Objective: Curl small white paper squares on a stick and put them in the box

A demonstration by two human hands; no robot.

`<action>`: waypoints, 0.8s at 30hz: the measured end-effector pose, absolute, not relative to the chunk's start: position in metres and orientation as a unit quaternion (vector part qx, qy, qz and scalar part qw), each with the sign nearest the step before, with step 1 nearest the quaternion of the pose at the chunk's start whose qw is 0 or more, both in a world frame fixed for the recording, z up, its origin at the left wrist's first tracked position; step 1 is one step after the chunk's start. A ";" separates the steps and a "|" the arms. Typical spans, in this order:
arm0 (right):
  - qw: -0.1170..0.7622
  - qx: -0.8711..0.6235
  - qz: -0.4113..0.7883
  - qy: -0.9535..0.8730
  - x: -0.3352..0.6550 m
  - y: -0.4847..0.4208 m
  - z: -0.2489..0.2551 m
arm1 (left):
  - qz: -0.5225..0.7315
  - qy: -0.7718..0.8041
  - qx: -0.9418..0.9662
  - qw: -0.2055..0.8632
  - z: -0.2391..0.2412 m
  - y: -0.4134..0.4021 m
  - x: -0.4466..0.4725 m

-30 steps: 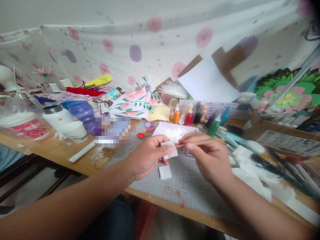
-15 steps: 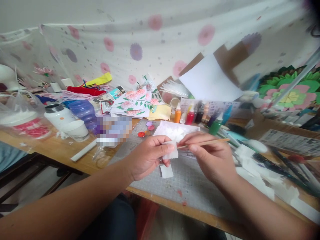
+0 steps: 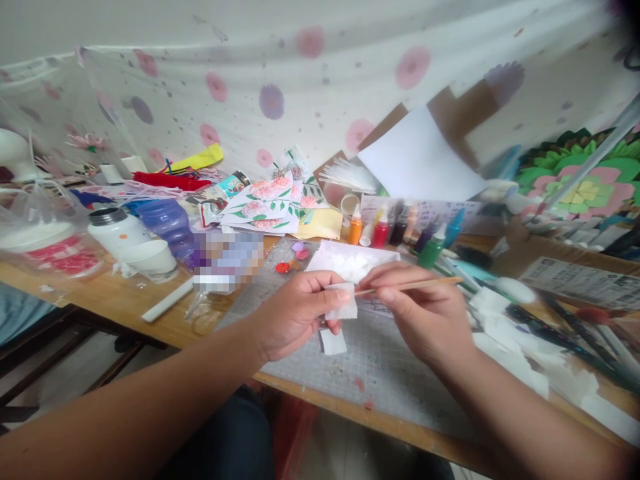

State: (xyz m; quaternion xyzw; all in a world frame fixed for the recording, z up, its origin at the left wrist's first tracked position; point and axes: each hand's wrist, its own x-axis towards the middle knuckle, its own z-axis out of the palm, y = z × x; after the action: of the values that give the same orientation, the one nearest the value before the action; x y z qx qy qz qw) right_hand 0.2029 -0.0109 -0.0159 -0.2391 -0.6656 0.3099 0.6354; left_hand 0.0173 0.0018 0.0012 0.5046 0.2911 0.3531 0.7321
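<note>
Between the thumb and fingers of my left hand (image 3: 300, 310) is a small square of white paper (image 3: 345, 307). A second white paper piece (image 3: 333, 342) shows just below those fingers; whether it lies on the mat or hangs from the hand I cannot tell. My right hand (image 3: 425, 310) pinches a thin wooden stick (image 3: 420, 285), its left end close to the held square. Whether the tip touches the paper is unclear. Behind both hands, a white sheet (image 3: 330, 257) bears a fluffy white heap (image 3: 356, 267).
A grey cutting mat (image 3: 390, 380) covers the table's front. Paint bottles (image 3: 381, 230) stand behind the white sheet. Torn white paper strips (image 3: 515, 363) and brushes lie right, near a cardboard box (image 3: 565, 267). A white bottle (image 3: 115, 230) and a cup (image 3: 150, 260) stand left.
Both hands stay almost where they were, still holding the paper square and the stick. Only very slight shifts show.
</note>
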 end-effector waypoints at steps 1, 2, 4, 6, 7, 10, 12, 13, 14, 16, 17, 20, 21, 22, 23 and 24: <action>0.636 -0.238 0.310 -0.666 0.203 -0.011 -0.016 | 0.352 0.291 0.504 0.733 0.001 0.002 0.017; 0.635 -0.239 0.309 -0.667 0.203 -0.011 -0.015 | 0.352 0.292 0.503 0.733 0.001 0.002 0.017; 0.634 -0.242 0.305 -0.668 0.203 -0.011 -0.015 | 0.351 0.293 0.501 0.735 0.001 0.002 0.017; 0.631 -0.249 0.303 -0.669 0.203 -0.011 -0.014 | 0.350 0.291 0.498 0.738 0.001 0.002 0.017; 0.630 -0.253 0.301 -0.669 0.203 -0.011 -0.014 | 0.350 0.290 0.497 0.739 0.001 0.002 0.017; 0.631 -0.256 0.296 -0.670 0.203 -0.012 -0.013 | 0.348 0.290 0.496 0.741 0.001 0.002 0.017; 0.632 -0.256 0.294 -0.669 0.202 -0.012 -0.013 | 0.348 0.289 0.499 0.739 0.001 0.002 0.017; 0.632 -0.257 0.295 -0.669 0.202 -0.013 -0.012 | 0.348 0.289 0.500 0.738 0.001 0.002 0.016; 0.630 -0.257 0.296 -0.670 0.202 -0.013 -0.012 | 0.348 0.289 0.502 0.737 0.001 0.002 0.016; 0.628 -0.255 0.294 -0.674 0.202 -0.012 -0.012 | 0.348 0.291 0.509 0.732 0.001 0.002 0.016; 0.628 -0.252 0.292 -0.676 0.202 -0.012 -0.012 | 0.348 0.294 0.513 0.728 0.001 0.002 0.017; 0.630 -0.247 0.285 -0.679 0.202 -0.012 -0.012 | 0.349 0.312 0.528 0.709 0.001 0.002 0.017; 0.631 -0.247 0.284 -0.679 0.202 -0.011 -0.012 | 0.349 0.318 0.534 0.701 0.000 0.002 0.017; 0.631 -0.248 0.282 -0.679 0.202 -0.011 -0.011 | 0.348 0.323 0.540 0.695 0.000 0.002 0.017; 0.631 -0.248 0.279 -0.680 0.202 -0.011 -0.011 | 0.347 0.326 0.547 0.689 -0.001 0.003 0.017; 0.630 -0.250 0.275 -0.682 0.201 -0.011 -0.010 | 0.344 0.327 0.554 0.684 -0.001 0.003 0.017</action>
State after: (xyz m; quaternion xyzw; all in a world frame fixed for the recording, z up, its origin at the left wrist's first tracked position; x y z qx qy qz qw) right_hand 0.2015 -0.0115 -0.0104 -0.2505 -0.6815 0.2752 0.6302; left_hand 0.0166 0.0030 -0.0015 0.5538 0.3275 0.3445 0.6837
